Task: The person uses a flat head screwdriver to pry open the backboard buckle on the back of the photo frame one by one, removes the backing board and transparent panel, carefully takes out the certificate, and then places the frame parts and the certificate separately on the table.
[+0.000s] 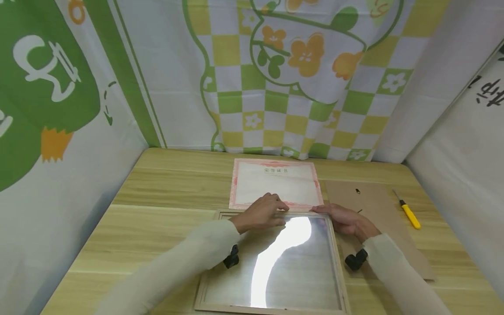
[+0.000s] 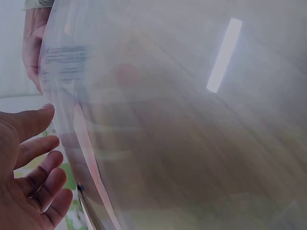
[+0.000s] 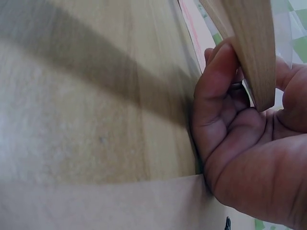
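Observation:
A wooden picture frame (image 1: 341,271) with a clear sheet (image 1: 295,280) across it lies in front of me in the head view, bright glare on the sheet. At its far right corner, my right hand (image 1: 349,222) grips the frame. In the right wrist view, that corner of the wooden frame (image 3: 258,57) stands raised over the table, with curled fingers (image 3: 218,91) under it and the thumb on its other side. My left hand (image 1: 261,213) is over the far edge. Its loosely bent fingers (image 2: 38,151) hold nothing and lie beside the sheet's edge in the left wrist view.
A certificate (image 1: 275,186) with a pink border lies just beyond the frame. To the right, a brown backing board (image 1: 382,227) bears a small dark metal piece (image 1: 358,191). A yellow-handled screwdriver (image 1: 411,215) rests near the table's right edge. Cloth walls surround the table.

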Demonstrator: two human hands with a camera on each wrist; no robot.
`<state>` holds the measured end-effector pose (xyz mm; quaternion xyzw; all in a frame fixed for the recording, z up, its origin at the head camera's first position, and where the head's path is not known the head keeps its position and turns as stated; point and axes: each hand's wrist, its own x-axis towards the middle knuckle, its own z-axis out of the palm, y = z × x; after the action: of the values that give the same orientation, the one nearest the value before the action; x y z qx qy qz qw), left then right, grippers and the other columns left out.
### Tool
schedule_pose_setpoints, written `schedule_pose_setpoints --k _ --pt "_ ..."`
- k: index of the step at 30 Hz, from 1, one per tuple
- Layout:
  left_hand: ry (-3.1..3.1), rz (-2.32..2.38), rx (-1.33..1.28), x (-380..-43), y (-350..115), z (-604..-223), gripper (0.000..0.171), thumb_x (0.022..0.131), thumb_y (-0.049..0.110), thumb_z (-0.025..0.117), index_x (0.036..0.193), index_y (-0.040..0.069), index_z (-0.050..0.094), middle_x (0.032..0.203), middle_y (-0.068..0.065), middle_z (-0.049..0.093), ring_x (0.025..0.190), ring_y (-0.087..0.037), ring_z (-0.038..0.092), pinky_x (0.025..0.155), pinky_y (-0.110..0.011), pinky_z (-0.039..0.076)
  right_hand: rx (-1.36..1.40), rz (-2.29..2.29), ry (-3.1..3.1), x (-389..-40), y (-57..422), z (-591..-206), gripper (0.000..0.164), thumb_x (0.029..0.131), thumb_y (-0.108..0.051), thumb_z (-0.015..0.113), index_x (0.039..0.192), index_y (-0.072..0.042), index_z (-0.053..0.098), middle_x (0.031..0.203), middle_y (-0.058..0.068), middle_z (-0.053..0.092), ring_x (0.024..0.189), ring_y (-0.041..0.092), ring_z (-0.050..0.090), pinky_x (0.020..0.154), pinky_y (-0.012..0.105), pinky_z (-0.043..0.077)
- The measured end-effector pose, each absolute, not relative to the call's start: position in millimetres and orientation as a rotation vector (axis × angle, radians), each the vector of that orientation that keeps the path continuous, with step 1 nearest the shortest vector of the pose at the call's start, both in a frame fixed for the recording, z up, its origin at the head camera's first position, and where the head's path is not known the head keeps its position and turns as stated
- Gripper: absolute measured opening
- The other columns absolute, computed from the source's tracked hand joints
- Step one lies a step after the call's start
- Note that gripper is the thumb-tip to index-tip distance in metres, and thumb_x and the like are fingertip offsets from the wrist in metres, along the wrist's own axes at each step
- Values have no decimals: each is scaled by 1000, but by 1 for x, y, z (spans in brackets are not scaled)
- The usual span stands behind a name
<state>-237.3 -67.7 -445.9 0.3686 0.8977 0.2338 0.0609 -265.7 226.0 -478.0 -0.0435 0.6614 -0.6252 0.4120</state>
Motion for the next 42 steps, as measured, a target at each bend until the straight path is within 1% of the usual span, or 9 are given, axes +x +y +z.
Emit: schedule_pose_setpoints --k 5,10,16,22,25,28,31,34,42 --pt "2673 745 1090 -240 -50 -446 34 90 25 71 118 6 69 114 -8 66 107 -21 57 93 -35 47 -118 -1578 1643 -267 223 -479 32 105 -29 44 116 -6 62 107 2 70 98 13 65 83 30 54" --pt "2655 822 1026 -242 -45 -445 26 87 24 74 106 7 69 105 -7 68 100 -20 60 89 -31 49 -151 -1569 1645 -267 222 -480 31 106 -29 42 109 -13 68 103 0 71 94 11 65 82 29 54" --pt "2524 1024 951 -249 -47 -438 15 85 14 74 96 6 69 94 -7 72 88 -17 67 79 -23 52 -138 -1568 1660 -267 219 -479 28 104 -31 45 103 -16 68 85 -5 64 75 6 58 71 24 50" --pt "2416 1052 948 -258 -52 -430 12 89 12 72 99 7 76 92 -4 75 81 -7 64 72 -19 50 -116 -1578 1666 -267 217 -478 26 102 -30 50 96 -11 67 71 -7 63 63 4 57 62 20 48" --pt "2361 1087 928 -260 -54 -426 9 88 12 73 95 9 78 90 -2 76 78 -6 65 68 -19 51 -114 -1581 1666 -267 218 -478 26 101 -31 54 100 -9 68 72 -5 67 62 4 60 62 19 49" --pt "2295 1143 900 -261 -56 -420 7 86 11 74 91 7 78 88 -5 76 78 -13 70 69 -23 55 -128 -1552 1721 -266 220 -476 31 99 -32 56 110 -4 64 82 -1 70 69 7 65 68 23 54" --pt "2227 1193 858 -260 -58 -415 8 85 10 74 90 5 78 89 -9 77 82 -24 73 70 -33 59 -159 -1501 1832 -265 221 -474 40 99 -29 58 119 5 59 91 3 69 78 13 68 74 27 57" --pt "2205 1205 818 -258 -60 -408 8 84 10 75 89 5 78 90 -9 77 84 -26 73 74 -39 59 -241 -1450 1970 -264 222 -471 44 98 -25 59 122 12 57 94 5 69 84 15 67 76 29 56" --pt "2077 1288 731 -252 -64 -375 15 85 6 73 97 -2 75 93 -17 76 77 -26 75 70 -36 60 -563 -1229 2449 -260 220 -471 26 91 -21 68 105 1 74 98 13 75 87 18 69 77 28 54"
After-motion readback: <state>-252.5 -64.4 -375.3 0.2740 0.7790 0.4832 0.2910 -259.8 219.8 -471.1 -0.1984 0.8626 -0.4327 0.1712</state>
